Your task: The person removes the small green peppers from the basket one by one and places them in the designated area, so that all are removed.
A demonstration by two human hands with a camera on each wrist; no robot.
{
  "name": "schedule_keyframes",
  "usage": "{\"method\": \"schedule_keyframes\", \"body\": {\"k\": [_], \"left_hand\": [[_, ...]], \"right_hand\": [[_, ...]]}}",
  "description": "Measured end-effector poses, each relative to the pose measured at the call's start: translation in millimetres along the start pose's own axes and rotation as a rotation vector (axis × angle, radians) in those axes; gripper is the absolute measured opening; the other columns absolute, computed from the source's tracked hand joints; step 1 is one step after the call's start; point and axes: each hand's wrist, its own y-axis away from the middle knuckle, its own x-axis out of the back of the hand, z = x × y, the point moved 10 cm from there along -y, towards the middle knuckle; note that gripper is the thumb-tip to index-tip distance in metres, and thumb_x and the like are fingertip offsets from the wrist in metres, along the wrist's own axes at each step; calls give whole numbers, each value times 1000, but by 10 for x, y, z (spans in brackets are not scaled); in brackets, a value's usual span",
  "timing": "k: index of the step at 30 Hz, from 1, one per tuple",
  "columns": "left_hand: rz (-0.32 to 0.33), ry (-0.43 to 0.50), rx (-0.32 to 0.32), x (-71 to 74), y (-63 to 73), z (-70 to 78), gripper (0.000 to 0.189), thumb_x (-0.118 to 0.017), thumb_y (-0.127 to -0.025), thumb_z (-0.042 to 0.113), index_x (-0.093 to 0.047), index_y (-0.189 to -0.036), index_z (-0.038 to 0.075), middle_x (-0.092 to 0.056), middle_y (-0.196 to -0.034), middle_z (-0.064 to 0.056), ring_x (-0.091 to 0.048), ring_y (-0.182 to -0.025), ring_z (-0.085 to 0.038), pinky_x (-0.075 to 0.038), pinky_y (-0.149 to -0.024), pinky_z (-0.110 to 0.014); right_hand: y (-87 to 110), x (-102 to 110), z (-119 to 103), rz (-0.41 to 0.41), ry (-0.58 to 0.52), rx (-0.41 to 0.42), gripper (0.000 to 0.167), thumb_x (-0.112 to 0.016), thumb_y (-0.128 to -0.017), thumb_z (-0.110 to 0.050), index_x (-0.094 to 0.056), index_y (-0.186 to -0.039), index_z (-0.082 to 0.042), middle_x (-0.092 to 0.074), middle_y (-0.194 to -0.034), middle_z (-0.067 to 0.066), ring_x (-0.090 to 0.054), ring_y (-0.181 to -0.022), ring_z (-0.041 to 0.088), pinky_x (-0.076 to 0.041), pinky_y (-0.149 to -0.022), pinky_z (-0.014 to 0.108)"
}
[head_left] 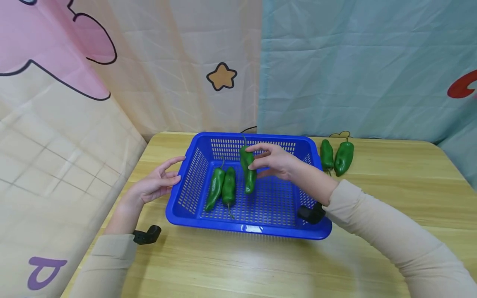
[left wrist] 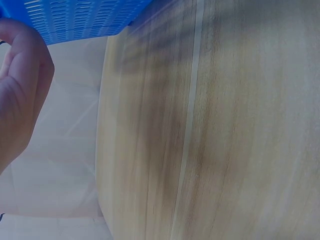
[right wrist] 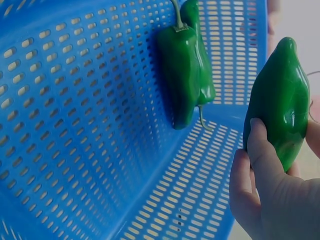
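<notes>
A blue plastic basket (head_left: pixel 242 229) with slotted walls stands on the wooden table. My right hand (head_left: pixel 273 161) is over it and pinches a green pepper (head_left: pixel 247 171) between thumb and fingers; the right wrist view shows this pepper (right wrist: pixel 280 100) from close by, above the basket floor. Two more green peppers lie side by side inside, a left one (head_left: pixel 215 188) with its stem toward the back and another (head_left: pixel 229 187) with its stem toward the front. At the basket's left rim my left hand (head_left: pixel 158 182) holds on, its curled fingers (left wrist: pixel 27 65) against the side.
To the right of the basket, two green peppers lie on the table (head_left: pixel 391 178), one (head_left: pixel 326 155) close to the rim and another (head_left: pixel 344 158) beside it. Printed curtains (head_left: pixel 354 74) hang behind the table and along its left side.
</notes>
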Motion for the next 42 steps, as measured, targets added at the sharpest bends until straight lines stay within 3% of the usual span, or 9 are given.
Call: {"method": "schedule_keyframes", "body": {"k": [18,31,38,42], "left_hand": [[9,3,-3,14,11,-2,60,-42,-96,-6,-14,-144,16,-63,-104,-11,-65,-91,-22,-55,-79,-33],[11,10,-3,24,34,-5,59,-43,-96,-6,-16,-143,17,-63,-103,-11,-65,-90,-22,-55,-78,-33],[-6,45,-11,-8,12,-1,59,-42,-96,-5,-16,-144,17,-63,-106,-12,-65,-92,-22,-54,-80,-33],[-6,49,-11,-2,4,-6,59,-42,-96,-5,-16,-144,17,-63,-105,-12,-65,-91,-22,-55,-79,-33]], "right_hand": [[197,323,-215,15,-9,63,57,-55,-83,13,-39,-136,-1,-38,-132,25,-57,-98,25,-53,-82,44],[458,682,-373,67,-59,82,48,-58,-85,8,-47,-126,-13,-36,-134,18,-57,-101,21,-52,-84,39],[617,964,-445,77,-161,120,44,-59,-85,9,-51,-120,-15,-50,-117,10,-62,-95,18,-55,-77,37],[681,1132,-468,74,-202,149,41,-57,-85,11,-58,-115,-17,-49,-112,6,-62,-92,17,-55,-75,36]]}}
